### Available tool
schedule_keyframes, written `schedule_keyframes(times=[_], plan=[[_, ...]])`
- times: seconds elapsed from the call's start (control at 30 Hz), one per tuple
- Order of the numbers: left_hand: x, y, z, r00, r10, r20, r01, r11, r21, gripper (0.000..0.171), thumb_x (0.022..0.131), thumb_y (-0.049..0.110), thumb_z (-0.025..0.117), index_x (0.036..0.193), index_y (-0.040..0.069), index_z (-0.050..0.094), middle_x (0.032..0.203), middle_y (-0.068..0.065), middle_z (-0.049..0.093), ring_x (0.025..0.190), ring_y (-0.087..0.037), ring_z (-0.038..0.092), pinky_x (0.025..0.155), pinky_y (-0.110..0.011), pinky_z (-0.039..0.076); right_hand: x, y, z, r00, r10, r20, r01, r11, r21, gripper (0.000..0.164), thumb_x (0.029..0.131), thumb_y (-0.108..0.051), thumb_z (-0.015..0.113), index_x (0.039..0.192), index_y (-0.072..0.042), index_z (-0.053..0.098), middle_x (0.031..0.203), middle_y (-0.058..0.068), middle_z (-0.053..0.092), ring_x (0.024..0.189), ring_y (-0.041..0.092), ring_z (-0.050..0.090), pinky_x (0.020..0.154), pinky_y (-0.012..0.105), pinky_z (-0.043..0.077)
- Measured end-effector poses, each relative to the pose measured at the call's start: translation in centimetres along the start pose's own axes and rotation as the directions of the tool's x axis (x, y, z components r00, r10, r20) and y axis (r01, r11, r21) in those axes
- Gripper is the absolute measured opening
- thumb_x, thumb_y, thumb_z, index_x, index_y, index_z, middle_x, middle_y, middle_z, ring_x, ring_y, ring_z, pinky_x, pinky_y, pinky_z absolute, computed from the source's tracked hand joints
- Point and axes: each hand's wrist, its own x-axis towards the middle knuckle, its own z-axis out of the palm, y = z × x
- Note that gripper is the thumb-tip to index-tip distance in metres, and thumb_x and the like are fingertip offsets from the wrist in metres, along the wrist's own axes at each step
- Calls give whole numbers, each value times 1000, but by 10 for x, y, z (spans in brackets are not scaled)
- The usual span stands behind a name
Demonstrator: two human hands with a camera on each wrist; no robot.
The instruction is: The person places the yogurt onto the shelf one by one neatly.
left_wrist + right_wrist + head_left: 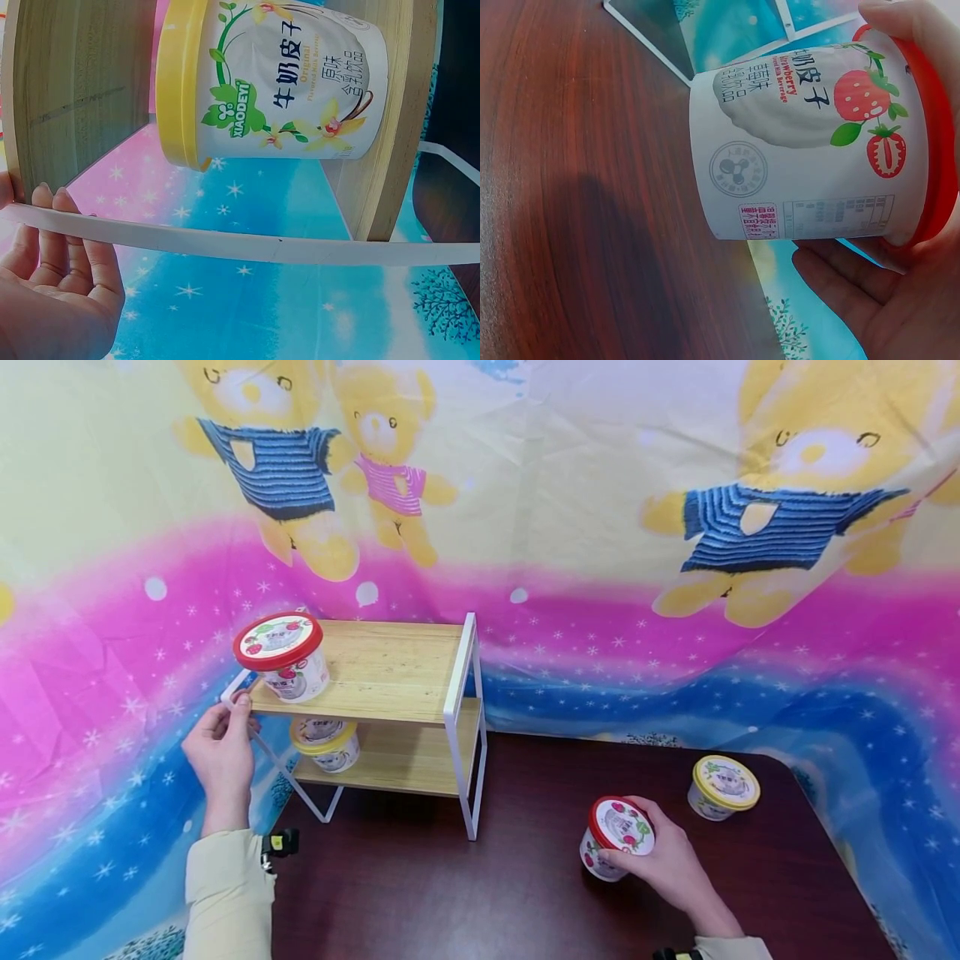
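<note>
My left hand (222, 747) holds the white metal frame at the top left corner of a two-tier wooden shelf (390, 672), thumb on top and fingers curled round the bar. Right by it, a red-lidded tub (277, 652) stands on the upper tier at the left end. Below, a yellow-lidded tub (292, 82) of original flavour sits on the lower tier. Over the dark table, my right hand (671, 864) grips a red-lidded strawberry milk beverage tub (802, 142) around its lid and upper side. That tub leans slightly in the head view.
Another yellow-lidded tub (723, 789) stands on the dark red-brown table (525, 893) near its far right corner. Behind the table hangs a cloth printed with bears (795, 527). The shelf's white right leg (467, 793) rests on the table.
</note>
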Motion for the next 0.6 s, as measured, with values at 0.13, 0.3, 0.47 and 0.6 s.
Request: schedule_keyframes(times=[0.13, 0.3, 0.47, 0.6], plan=[[1, -1, 0, 1000, 7, -1, -7, 1000, 9, 36, 96, 34, 73, 115, 4, 76, 77, 1, 68, 71, -9, 61, 71, -23, 48, -1, -3, 2, 1000, -24, -8, 24, 1000, 6, 93, 71, -45, 94, 144, -11, 47, 122, 10, 63, 105, 24, 60, 80, 40, 53], [1, -2, 0, 1000, -12, 6, 12, 1000, 8, 37, 96, 34, 72, 117, 4, 76, 78, 6, 67, 72, -10, 61, 72, -21, 49, 0, -6, 4, 1000, -28, 0, 28, 1000, 14, 93, 71, -45, 94, 144, -12, 46, 122, 10, 63, 105, 25, 60, 80, 39, 53], [0, -2, 0, 1000, -17, 7, 17, 1000, 11, 37, 96, 35, 72, 118, 6, 76, 79, 6, 67, 73, -9, 62, 72, -21, 49, 1, -10, 7, 999, -32, 1, 32, 999, 24, 92, 71, -45, 94, 143, -13, 47, 122, 9, 63, 105, 25, 59, 80, 39, 53], [0, -1, -1, 1000, -17, 4, 17, 1000, 4, 37, 95, 36, 73, 118, 6, 76, 79, 6, 67, 73, -9, 62, 73, -21, 48, 2, -15, 10, 999, -35, 7, 35, 998, 48, 91, 71, -44, 94, 143, -14, 48, 121, 9, 63, 105, 25, 59, 79, 38, 54]])
